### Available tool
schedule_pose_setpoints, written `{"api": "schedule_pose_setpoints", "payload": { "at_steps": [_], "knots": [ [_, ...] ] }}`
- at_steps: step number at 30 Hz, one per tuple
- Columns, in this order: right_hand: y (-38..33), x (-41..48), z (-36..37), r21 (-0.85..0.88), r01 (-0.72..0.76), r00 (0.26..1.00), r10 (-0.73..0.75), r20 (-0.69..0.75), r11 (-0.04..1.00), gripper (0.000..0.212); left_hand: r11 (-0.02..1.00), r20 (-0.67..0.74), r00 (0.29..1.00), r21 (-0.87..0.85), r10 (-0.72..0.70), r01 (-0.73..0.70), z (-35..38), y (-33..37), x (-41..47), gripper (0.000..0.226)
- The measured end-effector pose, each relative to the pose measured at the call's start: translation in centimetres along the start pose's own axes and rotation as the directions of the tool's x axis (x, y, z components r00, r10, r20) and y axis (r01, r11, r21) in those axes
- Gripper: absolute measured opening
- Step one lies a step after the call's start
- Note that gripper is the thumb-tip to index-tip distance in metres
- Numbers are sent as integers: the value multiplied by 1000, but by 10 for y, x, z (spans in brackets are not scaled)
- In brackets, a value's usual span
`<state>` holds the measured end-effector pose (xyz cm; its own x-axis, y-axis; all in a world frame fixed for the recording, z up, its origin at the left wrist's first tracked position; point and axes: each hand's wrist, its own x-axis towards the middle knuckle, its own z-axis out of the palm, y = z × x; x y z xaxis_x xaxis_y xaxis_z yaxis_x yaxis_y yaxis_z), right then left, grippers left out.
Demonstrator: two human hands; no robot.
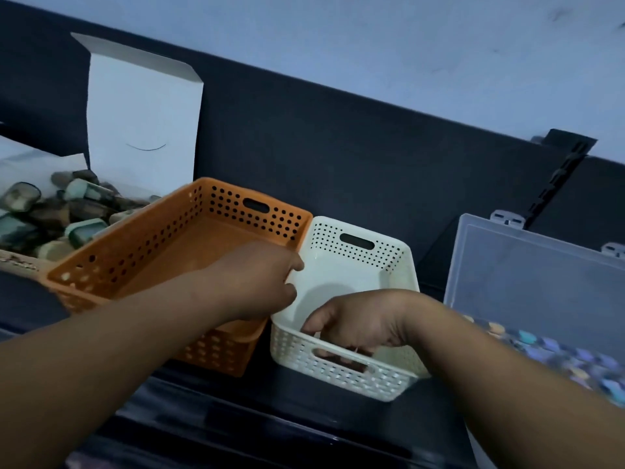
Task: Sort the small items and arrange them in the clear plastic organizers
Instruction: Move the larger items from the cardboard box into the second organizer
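A white perforated basket [399,265] stands in the middle of the dark surface. My right hand [355,323] grips its near rim, fingers through the handle slot. My left hand [257,282] holds the basket's left rim where it touches an orange perforated basket [142,245]. Both baskets look empty inside. At the right stands a clear plastic organizer [527,282] with its lid raised and several small coloured pieces [554,350] in it. A white cardboard box [142,110] at the far left holds a heap of small grey-green items [50,211].
A dark panel and a pale wall rise behind the baskets. A black slotted rail [561,174] leans at the back right. A glossy dark edge runs along the near side of the surface.
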<state>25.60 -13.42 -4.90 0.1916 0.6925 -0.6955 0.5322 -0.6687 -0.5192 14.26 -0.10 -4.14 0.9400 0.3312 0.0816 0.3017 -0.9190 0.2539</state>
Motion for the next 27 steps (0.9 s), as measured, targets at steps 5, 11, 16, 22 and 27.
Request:
{"api": "schedule_pose_setpoints", "payload": {
  "at_steps": [5,11,16,22,27],
  "knots": [
    [-6,6,1,42,-17,1000,15,26,999,44,998,6,1000,-60,20,-20,0,-4,0,49],
    [7,-4,-19,-153,-255,932,200,-302,955,49,978,60,998,-210,5,7,-3,-10,-6,49],
    [14,-11,-18,-378,-335,921,215,-324,863,87,958,95,995,-285,8,19,-3,-8,-10,50],
    [16,-18,-5,-501,-277,955,179,-235,820,96,953,133,991,-299,-8,48,-5,-5,-11,55],
    [9,-39,-9,-486,-213,924,14,-381,848,56,952,80,995,-296,-53,75,-10,5,-18,45]
  ]
}}
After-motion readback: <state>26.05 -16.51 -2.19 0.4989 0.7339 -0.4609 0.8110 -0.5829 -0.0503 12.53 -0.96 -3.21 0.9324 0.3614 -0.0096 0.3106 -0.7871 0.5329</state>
